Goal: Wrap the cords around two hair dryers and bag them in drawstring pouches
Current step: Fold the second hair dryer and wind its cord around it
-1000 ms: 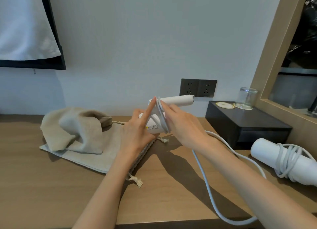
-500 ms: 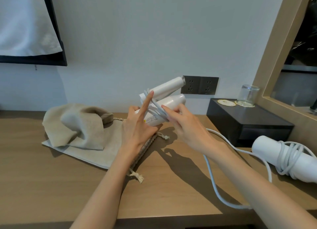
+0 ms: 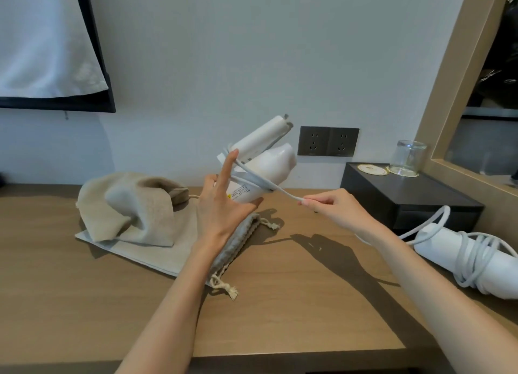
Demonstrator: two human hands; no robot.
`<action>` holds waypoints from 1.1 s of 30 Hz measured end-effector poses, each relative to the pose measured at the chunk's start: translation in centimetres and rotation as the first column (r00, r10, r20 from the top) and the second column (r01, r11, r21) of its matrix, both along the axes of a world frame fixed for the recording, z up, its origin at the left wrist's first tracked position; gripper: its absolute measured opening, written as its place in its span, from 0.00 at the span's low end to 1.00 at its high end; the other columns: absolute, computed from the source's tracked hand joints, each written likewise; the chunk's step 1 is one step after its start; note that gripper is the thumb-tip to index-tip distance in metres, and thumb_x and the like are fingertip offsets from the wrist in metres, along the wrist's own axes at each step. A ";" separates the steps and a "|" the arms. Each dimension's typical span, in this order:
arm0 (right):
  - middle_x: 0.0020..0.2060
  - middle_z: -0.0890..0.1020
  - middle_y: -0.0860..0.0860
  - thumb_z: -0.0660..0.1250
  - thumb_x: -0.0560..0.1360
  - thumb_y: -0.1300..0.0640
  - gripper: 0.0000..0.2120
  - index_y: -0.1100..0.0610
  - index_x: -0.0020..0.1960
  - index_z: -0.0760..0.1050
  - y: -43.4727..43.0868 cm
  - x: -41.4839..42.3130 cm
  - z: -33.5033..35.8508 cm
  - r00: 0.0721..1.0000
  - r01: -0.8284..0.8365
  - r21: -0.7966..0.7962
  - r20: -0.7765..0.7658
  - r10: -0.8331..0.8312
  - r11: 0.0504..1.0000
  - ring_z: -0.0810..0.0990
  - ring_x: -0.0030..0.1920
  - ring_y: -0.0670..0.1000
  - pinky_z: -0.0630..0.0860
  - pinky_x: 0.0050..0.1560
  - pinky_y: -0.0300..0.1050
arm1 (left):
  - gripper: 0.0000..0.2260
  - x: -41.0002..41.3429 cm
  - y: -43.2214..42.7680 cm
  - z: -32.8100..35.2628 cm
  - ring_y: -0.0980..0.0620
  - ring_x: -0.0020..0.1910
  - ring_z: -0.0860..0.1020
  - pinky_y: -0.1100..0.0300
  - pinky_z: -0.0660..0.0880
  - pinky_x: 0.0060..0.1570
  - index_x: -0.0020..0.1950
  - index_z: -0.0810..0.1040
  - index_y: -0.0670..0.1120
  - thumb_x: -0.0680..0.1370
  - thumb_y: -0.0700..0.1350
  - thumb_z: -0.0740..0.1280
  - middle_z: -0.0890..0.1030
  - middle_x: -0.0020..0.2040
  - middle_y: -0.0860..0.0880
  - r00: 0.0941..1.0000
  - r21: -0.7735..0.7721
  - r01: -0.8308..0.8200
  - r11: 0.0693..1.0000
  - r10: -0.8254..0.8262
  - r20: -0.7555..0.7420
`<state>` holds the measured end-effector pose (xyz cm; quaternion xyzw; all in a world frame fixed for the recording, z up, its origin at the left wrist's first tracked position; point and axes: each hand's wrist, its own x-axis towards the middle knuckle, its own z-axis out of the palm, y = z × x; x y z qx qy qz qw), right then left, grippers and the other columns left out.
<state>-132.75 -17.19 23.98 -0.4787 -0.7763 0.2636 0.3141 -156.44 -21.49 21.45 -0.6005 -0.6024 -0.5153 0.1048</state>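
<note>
Hair dryer held, second dryer wrapped, cord pinched, two pouches

One camera sits on the person's head, looks forward and down at the desk, close, facing the wall.

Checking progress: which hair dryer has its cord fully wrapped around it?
The far-right dryer, lying down with a coiled cord round it. The held dryer is in the left hand; the right hand pinches its loose cord.
</note>
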 end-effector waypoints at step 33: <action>0.24 0.70 0.49 0.60 0.78 0.43 0.22 0.58 0.34 0.73 1.1 1.4 9.1 0.902 0.279 -0.139 0.377 -0.210 0.950 0.66 0.25 0.47 0.64 0.27 0.37 | 0.32 0.1 1.2 -1.6 0.38 0.54 0.75 0.46 0.76 0.39 0.69 0.66 0.62 0.73 0.33 0.69 0.70 0.60 0.44 0.764 0.201 0.449 0.870 -0.258 -0.592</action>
